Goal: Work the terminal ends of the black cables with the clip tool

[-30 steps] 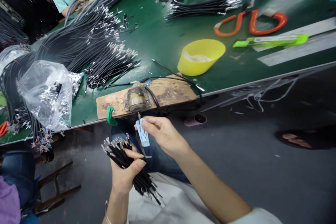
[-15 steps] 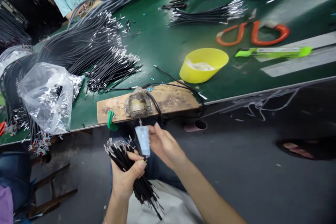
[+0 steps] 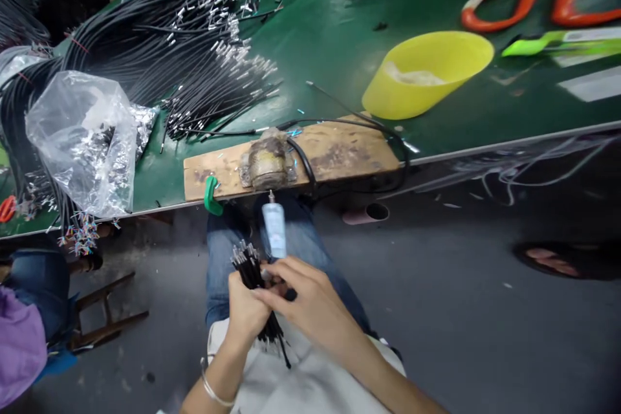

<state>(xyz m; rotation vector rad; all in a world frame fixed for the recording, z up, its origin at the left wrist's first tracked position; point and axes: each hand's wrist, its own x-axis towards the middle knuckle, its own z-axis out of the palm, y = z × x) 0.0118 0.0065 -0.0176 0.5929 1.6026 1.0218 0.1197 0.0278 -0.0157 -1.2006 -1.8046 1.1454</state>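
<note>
Worktable [image 3: 330,32] is spreading green across the scene, its front edge running slantwise beyond my legs [image 3: 320,252], while grey floor [image 3: 451,330] is opening out past my right arm. Dark cables [image 3: 126,58] are heaping up at left, a stretch of green surface showing between their silver tips and a yellow cup [image 3: 407,98]. A wooden board [image 3: 354,149] is lying along the edge. My right hand [image 3: 301,288] is curling its fingers at the side of a black bundle [image 3: 249,266]; whether they are pinching anything, I cannot tell. My left hand [image 3: 249,312] is clamping around that bundle, holding it tilted, short of the table. A motor [image 3: 268,165] is sitting on the board, its pale-blue attachment [image 3: 275,229] jutting past the edge, near the bundle's tips. A green hook [image 3: 212,196] is hanging over the board's front.
</note>
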